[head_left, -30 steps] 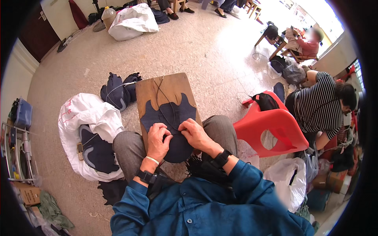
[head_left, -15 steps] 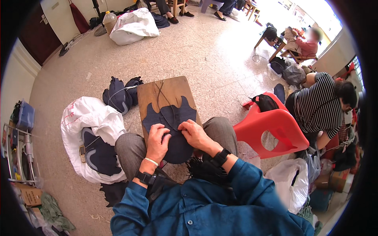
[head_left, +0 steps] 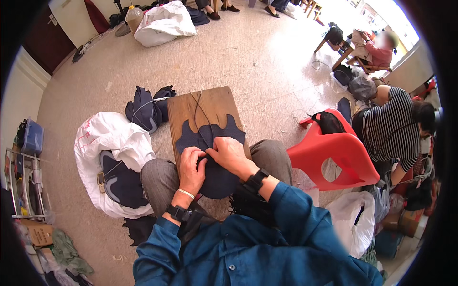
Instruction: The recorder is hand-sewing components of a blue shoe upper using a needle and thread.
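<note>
A dark navy cut piece of fabric (head_left: 210,138) with scalloped edges lies across a small wooden board (head_left: 200,105) resting on my knees. My left hand (head_left: 192,168) presses on the fabric's near part, fingers curled over it. My right hand (head_left: 230,153) sits beside it, touching it, with fingertips pinching the fabric where the two hands meet. Thin dark threads (head_left: 200,107) run from the hands up over the board. Both wrists wear black bands.
A white sack (head_left: 109,143) holding more navy pieces lies on the floor at my left, with a bundle of navy pieces (head_left: 145,109) behind it. A red plastic chair (head_left: 336,150) stands at my right, a person in a striped shirt (head_left: 393,126) beyond it. Another white bag (head_left: 164,24) lies far back.
My hands have drawn closer together on the fabric, fingertips now meeting. The board and fabric stay in place.
</note>
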{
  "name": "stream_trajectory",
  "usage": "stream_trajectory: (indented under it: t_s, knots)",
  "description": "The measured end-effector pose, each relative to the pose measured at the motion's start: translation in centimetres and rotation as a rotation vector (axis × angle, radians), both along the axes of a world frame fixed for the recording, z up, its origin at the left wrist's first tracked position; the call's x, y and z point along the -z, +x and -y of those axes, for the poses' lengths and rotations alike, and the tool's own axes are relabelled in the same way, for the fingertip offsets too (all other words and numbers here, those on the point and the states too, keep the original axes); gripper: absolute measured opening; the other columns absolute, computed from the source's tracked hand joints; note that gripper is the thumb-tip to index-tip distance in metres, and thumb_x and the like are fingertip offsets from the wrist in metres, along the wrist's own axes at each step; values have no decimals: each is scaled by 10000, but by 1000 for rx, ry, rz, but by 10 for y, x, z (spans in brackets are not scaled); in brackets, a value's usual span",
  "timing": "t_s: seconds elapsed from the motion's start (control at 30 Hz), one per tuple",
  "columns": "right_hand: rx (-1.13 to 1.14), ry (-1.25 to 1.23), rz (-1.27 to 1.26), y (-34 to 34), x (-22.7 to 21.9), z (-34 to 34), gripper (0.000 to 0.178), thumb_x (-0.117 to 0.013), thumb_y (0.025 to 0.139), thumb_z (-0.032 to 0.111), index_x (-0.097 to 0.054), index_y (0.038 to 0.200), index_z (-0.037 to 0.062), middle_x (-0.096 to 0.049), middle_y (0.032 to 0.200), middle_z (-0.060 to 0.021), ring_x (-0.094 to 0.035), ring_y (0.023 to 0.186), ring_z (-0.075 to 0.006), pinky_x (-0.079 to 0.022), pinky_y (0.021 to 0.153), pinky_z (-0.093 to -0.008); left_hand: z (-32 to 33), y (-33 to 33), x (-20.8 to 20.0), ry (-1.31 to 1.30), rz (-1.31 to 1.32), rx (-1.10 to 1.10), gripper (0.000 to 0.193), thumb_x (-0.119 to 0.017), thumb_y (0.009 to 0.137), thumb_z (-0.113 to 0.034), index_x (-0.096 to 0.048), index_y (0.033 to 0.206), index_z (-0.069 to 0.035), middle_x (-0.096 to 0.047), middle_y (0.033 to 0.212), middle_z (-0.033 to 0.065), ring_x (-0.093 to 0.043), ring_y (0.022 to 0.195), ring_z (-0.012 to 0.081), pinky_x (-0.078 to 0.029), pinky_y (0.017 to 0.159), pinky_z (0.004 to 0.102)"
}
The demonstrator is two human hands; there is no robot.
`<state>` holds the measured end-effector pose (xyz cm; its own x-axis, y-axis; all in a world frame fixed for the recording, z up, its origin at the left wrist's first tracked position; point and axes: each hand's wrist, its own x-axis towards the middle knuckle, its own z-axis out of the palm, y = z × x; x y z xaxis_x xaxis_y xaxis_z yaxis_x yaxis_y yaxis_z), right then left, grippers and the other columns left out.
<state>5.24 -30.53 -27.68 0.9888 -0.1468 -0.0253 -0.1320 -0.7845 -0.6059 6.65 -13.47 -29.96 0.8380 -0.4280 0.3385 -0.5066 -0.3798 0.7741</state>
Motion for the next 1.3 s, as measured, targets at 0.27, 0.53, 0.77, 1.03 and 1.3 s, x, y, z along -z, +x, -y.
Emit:
stream_trajectory:
  t_s: [0.27, 0.53, 0.77, 1.03, 1.3]
  knots:
    - [76, 143, 200, -6, 19, 10, 175, -682, 880, 159, -620, 793, 20, -674, 771, -191, -672, 800, -408, -517, 696, -501, -4, -9, 2, 56, 109, -10, 156, -685, 871, -14, -634, 1018, -10, -578, 1130, 153, -570, 1075, 342, -465, 956, 417]
    - [142, 73, 332, -16, 28, 12, 151, -670, 895, 132, -555, 889, 35, -654, 865, -190, -659, 827, -424, -518, 714, -519, -2, -10, 3, 53, 121, -20, 139, -700, 872, -33, -646, 1000, -26, -582, 1105, 130, -574, 1055, 328, -469, 938, 411]
    - [-2, 168, 215, -21, 10, 11, 138, -665, 884, 132, -573, 893, 30, -651, 845, -193, -661, 824, -415, -541, 719, -476, -3, -10, 6, 33, 142, -38, 108, -707, 854, -22, -665, 952, -39, -583, 1076, 121, -575, 1036, 326, -470, 918, 409]
    - [202, 1252, -69, -16, 5, 31, 172, -713, 907, 145, -696, 1049, 51, -700, 876, -4, -629, 795, -67, -486, 660, -262, 0, -6, -1, 62, 123, -23, 123, -722, 816, -4, -653, 913, -36, -574, 1041, 117, -580, 1003, 325, -473, 900, 411]
    - [64, 1181, 72, -15, -21, 63, 220, -577, 1045, 148, -663, 1197, 14, -710, 1010, -45, -663, 942, -101, -524, 850, -258, 16, 10, -33, 100, 42, 96, 206, -777, 779, -46, -686, 964, -44, -620, 1115, 130, -592, 1046, 335, -477, 923, 407]
